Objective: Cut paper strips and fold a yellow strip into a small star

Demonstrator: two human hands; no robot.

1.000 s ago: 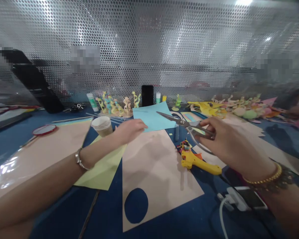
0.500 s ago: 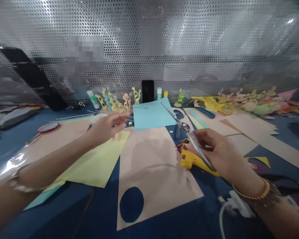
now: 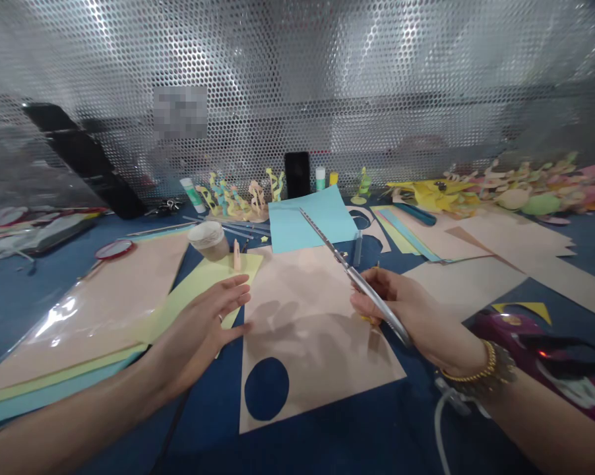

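Note:
My right hand point(image 3: 406, 310) is closed around a pair of silver scissors point(image 3: 369, 290), the long blades pointing up and left, their edge looking toothed. They hang over a pale pink paper sheet point(image 3: 317, 369) with a round hole cut near its lower left corner. Beneath that hand a yellow object is mostly hidden. My left hand point(image 3: 213, 316), fingers apart and holding nothing, hovers by the sheet's left edge, partly above a yellow paper sheet point(image 3: 193, 284). Beyond the pink sheet lies a light blue paper point(image 3: 307, 221), the scissor tips in front of it.
A white paper cup point(image 3: 209, 239) and small pink pencil-like stick point(image 3: 237, 256) stand left. Glue sticks point(image 3: 192, 196), quilled paper figures point(image 3: 235, 201) and a black phone point(image 3: 297, 175) line the back. A purple device point(image 3: 505, 336) and white cable point(image 3: 438, 422) lie right.
My left hand has come down and toward me from near the cup, uncovering the cup and pink stick. My right hand has shifted left with the scissors, covering most of the yellow object.

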